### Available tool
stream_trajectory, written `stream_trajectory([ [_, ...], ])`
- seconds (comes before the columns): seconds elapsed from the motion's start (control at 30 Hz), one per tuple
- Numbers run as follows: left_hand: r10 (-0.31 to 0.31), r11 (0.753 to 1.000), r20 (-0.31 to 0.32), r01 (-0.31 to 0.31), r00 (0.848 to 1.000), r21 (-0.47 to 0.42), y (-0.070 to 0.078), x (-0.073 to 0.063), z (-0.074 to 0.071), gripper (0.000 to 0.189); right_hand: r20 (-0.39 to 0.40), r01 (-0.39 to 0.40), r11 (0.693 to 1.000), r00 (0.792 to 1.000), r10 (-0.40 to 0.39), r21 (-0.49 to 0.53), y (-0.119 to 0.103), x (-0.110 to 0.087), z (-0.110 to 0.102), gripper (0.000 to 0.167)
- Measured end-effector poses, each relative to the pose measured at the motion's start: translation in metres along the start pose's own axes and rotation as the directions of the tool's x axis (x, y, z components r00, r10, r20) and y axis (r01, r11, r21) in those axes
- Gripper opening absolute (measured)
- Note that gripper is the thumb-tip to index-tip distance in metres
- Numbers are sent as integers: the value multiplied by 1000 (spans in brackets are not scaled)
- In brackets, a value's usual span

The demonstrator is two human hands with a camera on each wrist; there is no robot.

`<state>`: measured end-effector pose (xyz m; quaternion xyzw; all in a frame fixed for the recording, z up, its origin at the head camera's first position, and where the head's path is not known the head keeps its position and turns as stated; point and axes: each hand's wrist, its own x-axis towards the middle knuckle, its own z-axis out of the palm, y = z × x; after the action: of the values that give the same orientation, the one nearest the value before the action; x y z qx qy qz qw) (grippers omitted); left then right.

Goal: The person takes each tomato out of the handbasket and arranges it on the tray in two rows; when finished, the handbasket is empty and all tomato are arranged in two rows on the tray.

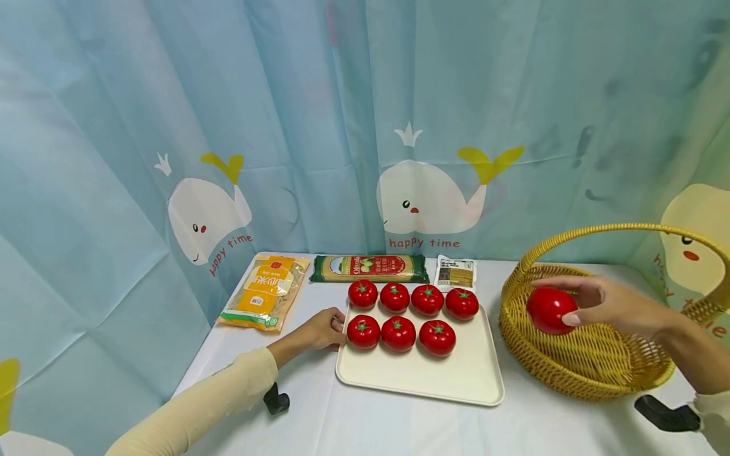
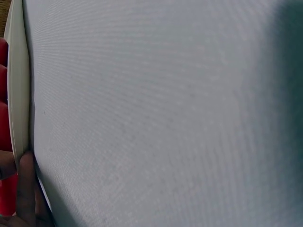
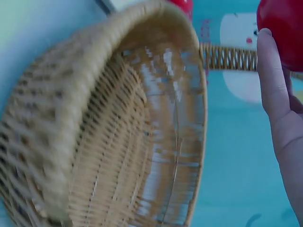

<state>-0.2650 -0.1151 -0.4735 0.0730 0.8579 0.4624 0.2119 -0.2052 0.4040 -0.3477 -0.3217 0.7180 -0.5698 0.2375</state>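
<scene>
My right hand [image 1: 618, 307] grips a red tomato [image 1: 552, 310] in the air over the wicker basket [image 1: 576, 361], inside its arched handle. In the right wrist view the tomato [image 3: 284, 33] shows at the top right, above the basket's woven wall [image 3: 90, 109]. A cream tray [image 1: 416, 383] lies on the table, bearing several red tomatoes [image 1: 398, 334] with green stems in two rows. At its left rim, my left hand [image 1: 323, 329] pinches the edge; in the left wrist view the fingers [image 2: 26, 189] lie against the tray's rim [image 2: 19, 94].
Behind the tray lie a green-ended pasta pack [image 1: 369, 269] and a small white packet [image 1: 455, 273]. An orange-and-yellow food bag [image 1: 265, 292] is at the back left. A blue curtain [image 1: 319, 126] with whale prints hangs behind the white table [image 1: 302, 399].
</scene>
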Motion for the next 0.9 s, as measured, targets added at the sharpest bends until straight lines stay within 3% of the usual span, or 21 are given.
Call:
stream_trajectory([
  [0.43, -2, 1000, -3, 2, 1000, 2, 0, 0, 0, 39, -95, 33, 999, 995, -37, -43, 0, 22, 38, 50],
  [0.67, 8, 1000, -9, -8, 1000, 12, 1, -1, 0, 38, -83, -8, 997, 996, 14, 80, 8, 34, 52, 52],
  [0.9, 3, 1000, -5, -3, 1000, 3, 0, -1, 0, 38, -123, -91, 996, 988, 92, 18, 16, 45, 69, 50],
])
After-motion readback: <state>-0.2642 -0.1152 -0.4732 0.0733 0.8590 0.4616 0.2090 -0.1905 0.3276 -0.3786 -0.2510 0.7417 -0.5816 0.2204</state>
